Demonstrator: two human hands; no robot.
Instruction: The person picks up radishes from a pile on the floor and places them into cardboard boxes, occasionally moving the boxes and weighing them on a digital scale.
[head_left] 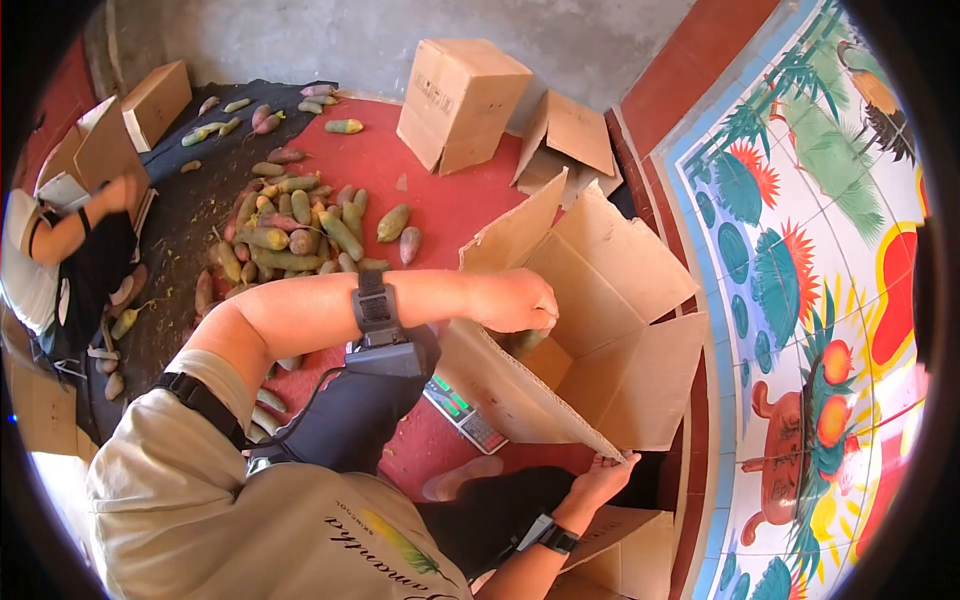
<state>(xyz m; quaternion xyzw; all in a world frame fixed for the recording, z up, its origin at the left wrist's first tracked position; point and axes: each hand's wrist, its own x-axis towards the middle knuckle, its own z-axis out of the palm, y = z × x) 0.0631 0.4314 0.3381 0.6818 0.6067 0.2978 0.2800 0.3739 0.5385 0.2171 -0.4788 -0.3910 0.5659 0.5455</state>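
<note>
Down by the scale, left hand: I am reaching my left hand (515,300) over the near flap (520,395) into the open box (610,270), fingers curling down around a greenish piece (526,342) just under the palm.
Right hand: my right hand (603,478) is pinching the corner of that near flap, thumb and fingers closing tight on the cardboard edge.
Done so far, as I am judging it: the open box is standing with its flaps spread wide and the greenish piece is sitting against the inside of the near wall. Nothing is looking folded shut or sealed.
Left to do, as I am judging it: a big pile of produce (290,230) is lying on the red floor (400,160) well apart from the open box, so most of the work is looking to be ahead of me.
Open box contents: the near flap is hiding the bottom, so I am not able to tell how full it is. The far walls are showing bare.
Under the box: a scale (465,412) is peeking out from beneath its near edge.
Other boxes: a closed carton (460,100) is standing by the wall, a collapsed carton (570,130) is lying just beside it, and a third carton (155,100) is sitting at the far left. Their insides are not showing.
Co-worker: a person's arm (70,225) is working at the left edge, next to more cardboard.
</note>
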